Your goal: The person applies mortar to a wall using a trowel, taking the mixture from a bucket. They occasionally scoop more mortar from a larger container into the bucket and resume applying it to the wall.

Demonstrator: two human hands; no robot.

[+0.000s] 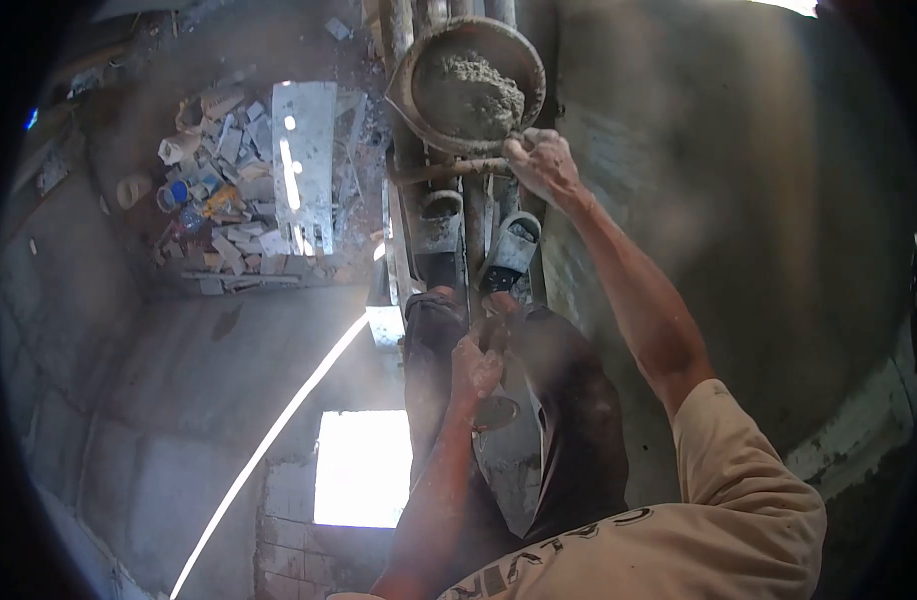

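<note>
**Right hand (541,160) locked on the pan (419,60) rim, way up on the poles**

Right hand was out at full arm's reach from where I watched the feed, fingers wrapped tight over the near edge of the metal pan. The pan sat on the wooden poles (474,220) just past the person's feet, and it held a heap of grey mortar (474,95). Both sandals (514,250) stood on those same poles, right below the pan.

Left hand (476,368) hung in close by the knees, against the dark trousers (579,420). It looked curled, but the shot was too smeary there, so I honestly couldn't tell whether it gripped anything.

Far down below lay a pile of broken bricks (224,210) with a pale board (304,160) beside it, and a bright window opening (364,468) sat in the block wall.
</note>
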